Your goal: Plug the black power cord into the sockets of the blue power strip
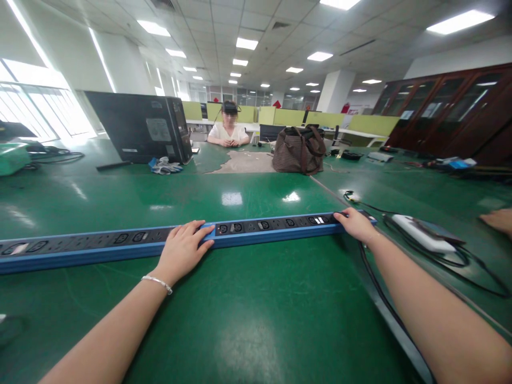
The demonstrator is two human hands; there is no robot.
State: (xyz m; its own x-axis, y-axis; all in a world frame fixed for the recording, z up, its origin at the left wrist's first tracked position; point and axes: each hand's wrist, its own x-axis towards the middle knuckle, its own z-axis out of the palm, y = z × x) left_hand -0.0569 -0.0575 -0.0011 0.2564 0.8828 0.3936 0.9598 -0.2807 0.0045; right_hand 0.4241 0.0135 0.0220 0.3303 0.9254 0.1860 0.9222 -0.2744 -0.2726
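A long blue power strip (250, 226) with a row of black sockets lies across the green table, running out of view at the left. My left hand (184, 249), with a silver bracelet at the wrist, is laid over its middle. Its fingers reach across the top and the thumb is at the near side. Close to the strip's right end, my right hand (358, 225) grips it, with fingertips on the socket face and part of the grip hidden. A black cable (380, 282) runs below my right wrist toward the lower right.
At the back left stands a black computer case (136, 128), with gloves (165, 166) beside it. A brown bag (299, 150) is at the back, and a person (228, 130) sits beyond the table. At right lie a white adapter (422, 233) with cables and another person's hand (498, 220).
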